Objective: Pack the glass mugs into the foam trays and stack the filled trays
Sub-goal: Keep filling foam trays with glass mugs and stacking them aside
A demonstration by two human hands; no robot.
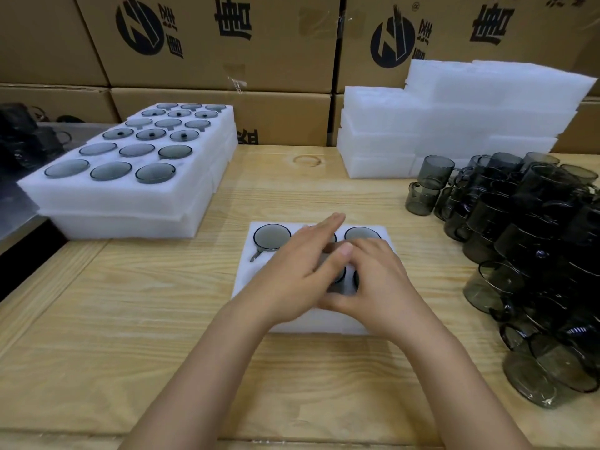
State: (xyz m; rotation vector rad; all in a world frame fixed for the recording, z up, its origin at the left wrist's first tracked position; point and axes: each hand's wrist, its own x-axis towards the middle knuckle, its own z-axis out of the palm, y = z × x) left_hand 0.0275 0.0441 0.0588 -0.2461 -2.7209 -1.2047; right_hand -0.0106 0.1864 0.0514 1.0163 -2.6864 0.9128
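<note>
Left hand [292,271] spread flat over foam tray [243,287], right hand [380,280] curled round a glass mug [338,277] (partly hidden)

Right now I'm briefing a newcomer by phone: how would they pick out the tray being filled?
On the wooden table, between the filled trays stacked at left and the loose mugs at right, one foam tray lies alone. Only it sits single on the wood, under the left hand and right hand.
</note>
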